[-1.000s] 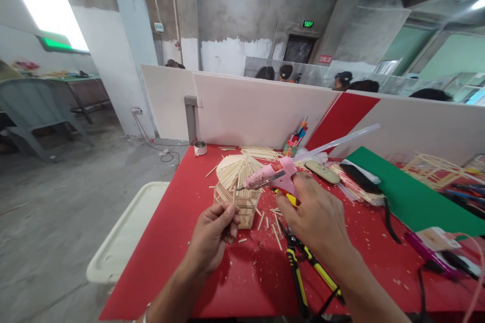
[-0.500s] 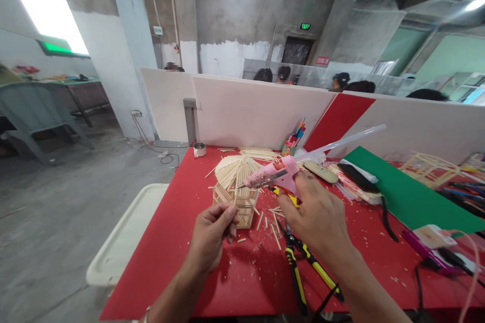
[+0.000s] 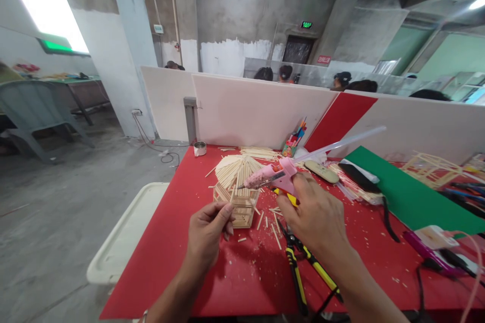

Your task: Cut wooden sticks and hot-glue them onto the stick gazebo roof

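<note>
A pink glue gun (image 3: pixel 278 174) with a long clear glue stick in its back is gripped in my right hand (image 3: pixel 316 207), its nozzle pointing left. My left hand (image 3: pixel 210 227) pinches a thin wooden stick (image 3: pixel 232 196) between thumb and forefinger, near the nozzle. Behind both hands a small model house (image 3: pixel 242 212) of wooden sticks, with a fanned stick roof (image 3: pixel 235 171), stands on the red tabletop (image 3: pixel 170 242). My left fingers partly cover its lower left side.
Yellow-black cutters (image 3: pixel 297 257) lie below my right hand. Stick offcuts (image 3: pixel 275 234) are scattered around. At the back are a tin (image 3: pixel 199 149) and a pen cup (image 3: pixel 290 146); at the right, a green board (image 3: pixel 409 192) and a power strip (image 3: pixel 432 252). People's heads show beyond the partition.
My left hand has shifted slightly left with its stick. My right hand and the glue gun have barely moved.
</note>
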The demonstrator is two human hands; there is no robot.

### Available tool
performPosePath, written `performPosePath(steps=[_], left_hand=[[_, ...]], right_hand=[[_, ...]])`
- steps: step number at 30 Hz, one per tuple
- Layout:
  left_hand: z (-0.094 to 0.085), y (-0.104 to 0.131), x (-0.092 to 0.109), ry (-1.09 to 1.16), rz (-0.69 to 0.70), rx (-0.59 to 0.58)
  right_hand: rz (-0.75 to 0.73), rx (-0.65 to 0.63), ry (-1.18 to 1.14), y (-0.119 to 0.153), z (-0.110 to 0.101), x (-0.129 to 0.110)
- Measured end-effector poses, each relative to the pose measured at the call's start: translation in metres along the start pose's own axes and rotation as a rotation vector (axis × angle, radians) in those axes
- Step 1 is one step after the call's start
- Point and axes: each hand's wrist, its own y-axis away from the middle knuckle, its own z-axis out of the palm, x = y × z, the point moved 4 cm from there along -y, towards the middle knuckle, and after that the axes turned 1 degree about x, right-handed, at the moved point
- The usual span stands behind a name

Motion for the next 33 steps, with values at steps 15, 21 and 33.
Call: performPosePath(steps=[15,21,33], left_hand=[[0.004,-0.014,-0.015,0.078,-0.029,0.032],[0.005,-0.014,-0.016,0.063,-0.037,0.035],[0.009,-0.022,-0.011,0.089,-0.081,0.055]], right_hand=[[-0.110,0.026,0.012,-0.005,0.003,-0.013],[-0.118,0.047,0.016,-0.003,0.002,-0.013],[-0.052,0.084,0.048,-0.003,0.005,-0.008]])
